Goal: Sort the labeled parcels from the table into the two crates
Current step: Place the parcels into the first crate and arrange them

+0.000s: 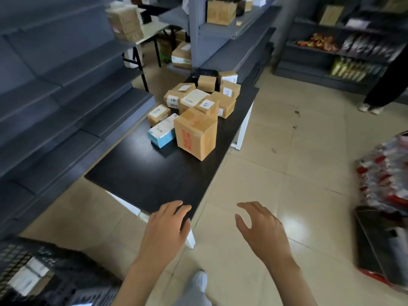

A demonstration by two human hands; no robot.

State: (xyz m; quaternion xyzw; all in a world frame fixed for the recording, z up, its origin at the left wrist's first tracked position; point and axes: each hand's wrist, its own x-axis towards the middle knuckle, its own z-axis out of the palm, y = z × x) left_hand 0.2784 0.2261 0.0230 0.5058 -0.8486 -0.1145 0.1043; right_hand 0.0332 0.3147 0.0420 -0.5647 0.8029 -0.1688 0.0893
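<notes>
Both the left hand (167, 226) and right hand (260, 228) hover empty, fingers loosely spread; cardboard parcels (196, 107) crowd mid-frame, one labeled packet lies in the lower-left black crate (66, 261).

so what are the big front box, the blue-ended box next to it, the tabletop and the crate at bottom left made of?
Big front box: brown corrugated cardboard, matte, taped seam, red print.
Blue-ended box: looks like thin printed card, slightly glossy.
Tabletop: dark laminate or painted board, semi-gloss; it reflects light.
Crate: likely black moulded plastic, grid-pattern walls; blurred.
</notes>
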